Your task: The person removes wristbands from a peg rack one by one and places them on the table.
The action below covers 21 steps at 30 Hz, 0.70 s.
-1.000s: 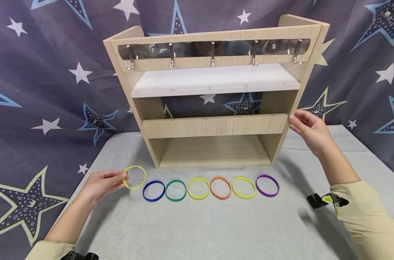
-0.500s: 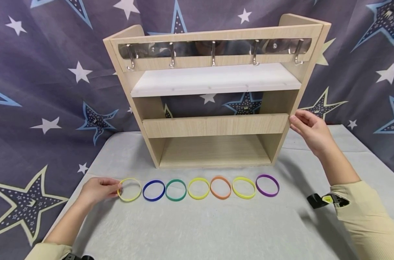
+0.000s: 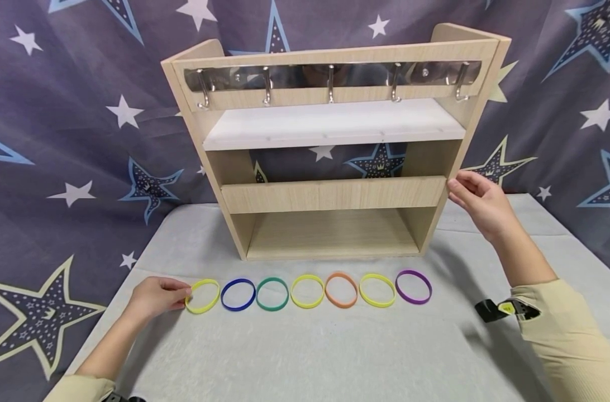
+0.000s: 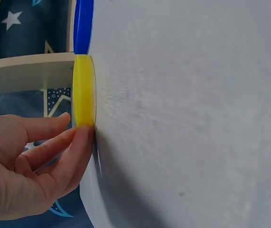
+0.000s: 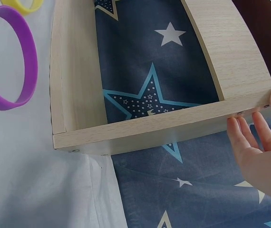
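Note:
In the head view, my left hand touches the left edge of a yellow wristband lying on the cloth at the row's left end. The left wrist view shows the fingertips against that band's rim, the thumb slightly apart from it. To its right follow a blue wristband, a green wristband, another yellow one, an orange wristband, a third yellow one and a purple wristband. My right hand rests on the right side panel of a wooden shelf unit, thumb at its front edge and fingers along the outer face.
Across the top of the unit runs a metal strip with several bare hooks. Below it is a white shelf. A grey cloth covers the table, and a star-patterned curtain hangs behind.
My left hand has brought the yellow wristband down and left onto the cloth, into line beside the blue one, and its pinch has loosened. The right hand has stayed on the shelf unit.

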{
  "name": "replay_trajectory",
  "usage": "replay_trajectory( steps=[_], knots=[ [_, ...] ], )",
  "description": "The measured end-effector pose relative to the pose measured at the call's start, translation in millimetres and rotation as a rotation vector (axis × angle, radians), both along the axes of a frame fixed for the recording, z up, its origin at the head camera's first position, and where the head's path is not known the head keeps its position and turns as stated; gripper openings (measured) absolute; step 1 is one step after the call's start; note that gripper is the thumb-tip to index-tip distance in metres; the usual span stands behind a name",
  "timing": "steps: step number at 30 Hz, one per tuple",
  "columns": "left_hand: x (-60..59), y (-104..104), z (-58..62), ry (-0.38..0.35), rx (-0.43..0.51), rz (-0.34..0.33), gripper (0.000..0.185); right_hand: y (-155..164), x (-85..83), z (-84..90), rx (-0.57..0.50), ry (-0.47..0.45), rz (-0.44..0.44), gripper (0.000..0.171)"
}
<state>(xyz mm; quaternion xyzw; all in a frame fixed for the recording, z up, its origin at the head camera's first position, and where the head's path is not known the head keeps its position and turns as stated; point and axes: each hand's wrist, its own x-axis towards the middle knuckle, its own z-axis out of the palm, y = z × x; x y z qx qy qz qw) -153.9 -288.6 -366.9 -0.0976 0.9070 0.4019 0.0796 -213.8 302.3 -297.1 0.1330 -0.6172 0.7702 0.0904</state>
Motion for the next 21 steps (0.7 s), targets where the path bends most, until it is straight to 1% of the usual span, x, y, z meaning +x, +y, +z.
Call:
replay_trajectory(
  steps=[2, 5, 7, 10, 12, 14, 15, 16, 18, 21],
  knots=[
    [0.6, 1, 1.7, 0.007, -0.034, -0.001, 0.029, 0, -0.5, -0.2, 0.005, 0.001, 0.000, 0.017],
    [0.7, 2, 6.5, 0.042, -0.098, -0.014, 0.033, -1, -1.0, 0.3, 0.016, 0.005, -0.006, 0.015],
    [0.2, 2, 11.0, 0.098, -0.170, -0.038, 0.036, 0, -1.6, 0.9, 0.020, 0.010, -0.013, 0.015],
    [-2.6, 4, 20.0, 0.210, -0.277, -0.068, 0.040, 0, -2.2, 2.4, 0.026, 0.018, -0.018, 0.016],
    [-5.1, 6, 28.0, 0.274, -0.349, -0.073, 0.043, 1, -1.7, 3.1, 0.051, 0.016, -0.019, 0.017],
    [-8.6, 7, 37.9, 0.316, -0.392, -0.070, 0.049, 3, 1.3, 2.5, 0.104, 0.012, -0.032, 0.018],
    [-10.3, 8, 43.4, 0.333, -0.408, -0.060, 0.052, 4, 3.1, 2.2, 0.144, 0.009, -0.044, 0.018],
    [-12.4, 9, 48.9, 0.358, -0.418, -0.056, 0.054, 5, 5.4, 2.4, 0.221, 0.007, -0.074, 0.018],
    [-16.5, 11, 60.8, 0.414, -0.428, -0.064, 0.058, 7, 10.6, 3.7, 0.426, 0.001, -0.174, 0.018],
    [-23.6, 16, 79.3, 0.519, -0.439, -0.087, 0.067, 12, 19.0, 9.3, 0.756, -0.009, -0.324, 0.038]
  ],
)
